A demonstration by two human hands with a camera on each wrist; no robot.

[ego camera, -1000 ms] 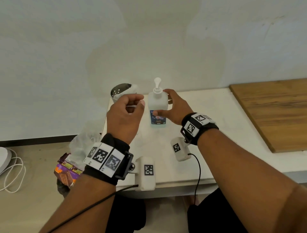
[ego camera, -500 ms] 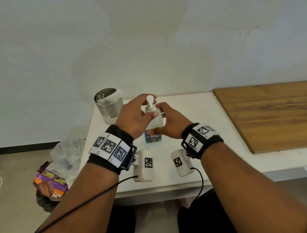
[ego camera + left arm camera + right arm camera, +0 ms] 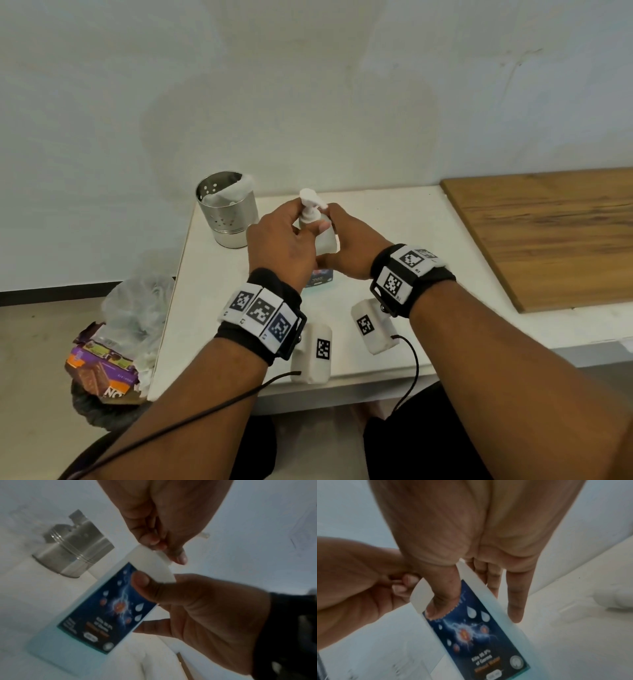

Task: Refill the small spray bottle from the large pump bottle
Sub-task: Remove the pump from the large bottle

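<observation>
The large pump bottle (image 3: pixel 325 240) stands on the white table (image 3: pixel 394 219); it is translucent white with a dark blue label (image 3: pixel 111 608) and a white pump head (image 3: pixel 310 198). My left hand (image 3: pixel 284 240) curls its fingers round the pump's neck just under the head. My right hand (image 3: pixel 349 246) holds the bottle's body, thumb on the label (image 3: pixel 471 635) and fingers behind it. The right wrist view shows the left hand (image 3: pixel 351 581) at the bottle's top. The small spray bottle shows in no view.
A perforated metal cup (image 3: pixel 227 214) with white tissue in it stands at the table's back left corner. A wooden board (image 3: pixel 548 233) lies on the right. On the floor to the left are a plastic bag (image 3: pixel 137 308) and snack packs (image 3: pixel 99 370).
My left hand has moved from beside the bottle onto the pump's neck and closed round it. My right hand has kept its hold on the body. The pump head has turned to the right.
</observation>
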